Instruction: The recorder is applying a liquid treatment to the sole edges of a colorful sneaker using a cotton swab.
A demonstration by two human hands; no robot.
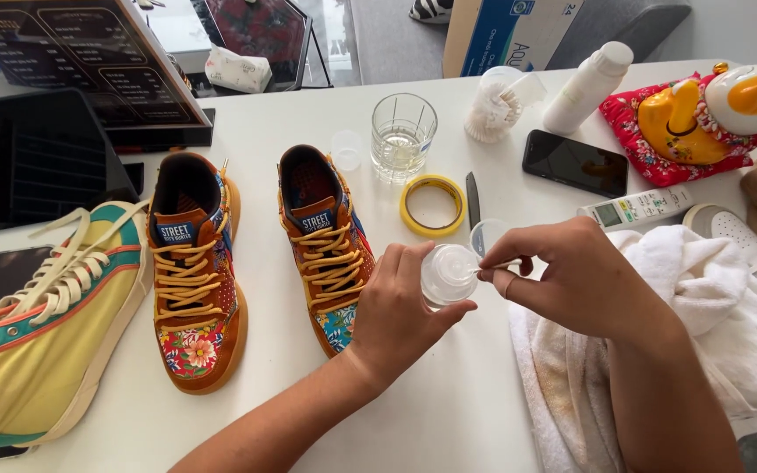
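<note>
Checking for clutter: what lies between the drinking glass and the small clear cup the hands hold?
In the head view, a yellow tape roll lies between the glass and the small clear cup.

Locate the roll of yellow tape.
Head view: the roll of yellow tape lies flat on the white table, right of the orange shoes, below the drinking glass.

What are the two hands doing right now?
Left hand: closed around a small clear plastic cup.
Right hand: fingers pinched on a thin white swab stick at the cup's rim.
</note>
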